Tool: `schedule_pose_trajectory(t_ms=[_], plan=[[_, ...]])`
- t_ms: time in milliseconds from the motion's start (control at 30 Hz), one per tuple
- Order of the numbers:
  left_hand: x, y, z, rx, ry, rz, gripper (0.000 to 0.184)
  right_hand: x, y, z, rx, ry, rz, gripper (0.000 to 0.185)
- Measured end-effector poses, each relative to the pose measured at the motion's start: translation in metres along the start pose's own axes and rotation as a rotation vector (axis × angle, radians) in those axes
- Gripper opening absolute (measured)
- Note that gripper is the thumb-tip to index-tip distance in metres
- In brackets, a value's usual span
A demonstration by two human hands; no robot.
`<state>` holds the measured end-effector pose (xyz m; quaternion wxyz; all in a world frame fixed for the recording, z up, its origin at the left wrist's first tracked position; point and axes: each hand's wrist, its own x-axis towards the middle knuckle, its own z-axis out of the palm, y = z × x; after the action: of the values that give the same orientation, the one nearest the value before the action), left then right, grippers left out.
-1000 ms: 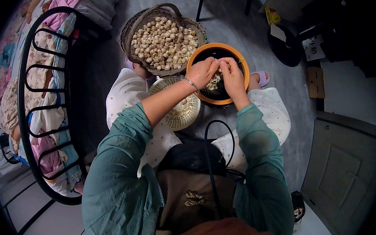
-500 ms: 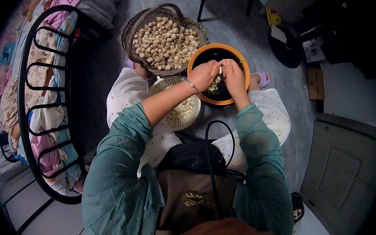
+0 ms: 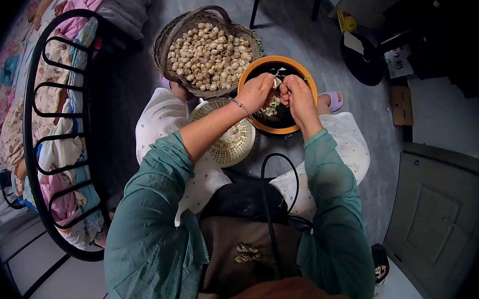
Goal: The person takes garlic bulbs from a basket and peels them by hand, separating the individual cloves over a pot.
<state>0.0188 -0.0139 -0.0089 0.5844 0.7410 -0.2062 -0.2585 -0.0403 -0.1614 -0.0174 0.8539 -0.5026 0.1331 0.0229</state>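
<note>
Over an orange-rimmed bucket (image 3: 247, 117), both of my hands work close together. My left hand (image 3: 255, 92) is closed, its fingertips pinching a pale piece of garlic (image 3: 277, 82). Just to the right, my right hand (image 3: 300, 99) is curled shut; whatever its fingers hold is hidden. Inside the dark bucket lie pale, papery peelings (image 3: 273, 106). A wicker basket (image 3: 163, 43) heaped with garlic bulbs (image 3: 209, 57) stands to the left of the bucket. Below it, a cream plastic colander (image 3: 246, 144) holds a few small pale bits, partly hidden by my left forearm.
A black metal bed frame (image 3: 31, 104) with bedding runs along the left, and part of another person's arm (image 3: 48, 3) shows there. Thin dark legs (image 3: 256, 8) stand beyond the basket. A cabinet door (image 3: 436, 202) is at right. A black cable (image 3: 265, 178) loops over my lap.
My hands have drawn slightly apart, showing the garlic piece at my left fingertips and more peelings in the bucket. The basket and colander have stayed put.
</note>
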Motion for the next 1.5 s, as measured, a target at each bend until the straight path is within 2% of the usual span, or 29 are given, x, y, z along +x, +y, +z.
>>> schedule_pose_trajectory(t_ms=[200,367,500,567,700,767,833,867,1000,1067,1133,1167,1233,1300,1367,1433,1500], plan=[[0.001,0.001,-0.003,-0.039,0.013,-0.033,0.041,-0.002,-0.003,0.002,0.055,0.127,0.012,0.021],[0.0,0.003,-0.002,-0.053,0.016,-0.053,0.041,-0.003,-0.004,0.002,-0.29,0.082,-0.032,0.022],[0.002,-0.003,-0.002,-0.022,0.025,-0.043,0.039,0.0,0.001,0.004,-0.342,0.106,-0.069,0.021],[0.002,-0.006,-0.001,0.008,0.015,-0.025,0.038,0.0,0.005,0.011,-0.579,0.114,-0.284,0.022],[-0.003,0.003,-0.003,0.145,0.019,0.029,0.038,-0.004,0.006,0.012,-0.655,0.05,-0.317,0.022],[-0.001,-0.001,-0.002,0.181,0.019,0.043,0.038,-0.005,0.004,0.012,-0.863,0.082,-0.385,0.021],[0.002,-0.008,0.0,0.384,0.128,0.309,0.038,-0.007,0.002,0.014,-0.952,0.109,-0.398,0.02],[0.003,-0.011,0.0,0.384,0.127,0.309,0.038,-0.007,0.001,0.014,-1.04,0.135,-0.411,0.019],[0.0,-0.005,-0.002,0.35,0.052,0.218,0.04,-0.007,-0.002,0.013,-1.033,0.12,-0.445,0.017],[0.001,-0.004,-0.004,0.329,0.019,0.18,0.042,-0.008,-0.004,0.014,-0.838,0.089,-0.357,0.015],[0.004,-0.003,-0.007,0.094,-0.106,0.016,0.045,-0.009,-0.008,0.017,-0.787,0.073,-0.363,0.015],[0.003,-0.003,-0.007,0.094,-0.106,0.016,0.045,-0.009,-0.009,0.018,-0.736,0.056,-0.367,0.014],[0.001,0.002,-0.009,-0.133,-0.148,-0.108,0.047,-0.007,-0.011,0.012,-0.767,0.022,-0.358,0.014],[0.001,0.001,-0.008,-0.227,-0.175,-0.126,0.044,-0.007,-0.012,0.012,-0.796,-0.011,-0.349,0.014],[0.002,0.001,-0.005,-0.321,-0.204,-0.145,0.042,-0.01,-0.012,0.016,-0.841,0.083,-0.397,0.014],[-0.002,0.007,-0.001,-0.077,-0.166,-0.007,0.038,-0.011,-0.009,0.018,-0.882,0.125,-0.451,0.014],[-0.005,0.009,-0.002,-0.061,-0.169,0.034,0.035,-0.011,-0.006,0.018,-0.925,0.165,-0.505,0.014]])
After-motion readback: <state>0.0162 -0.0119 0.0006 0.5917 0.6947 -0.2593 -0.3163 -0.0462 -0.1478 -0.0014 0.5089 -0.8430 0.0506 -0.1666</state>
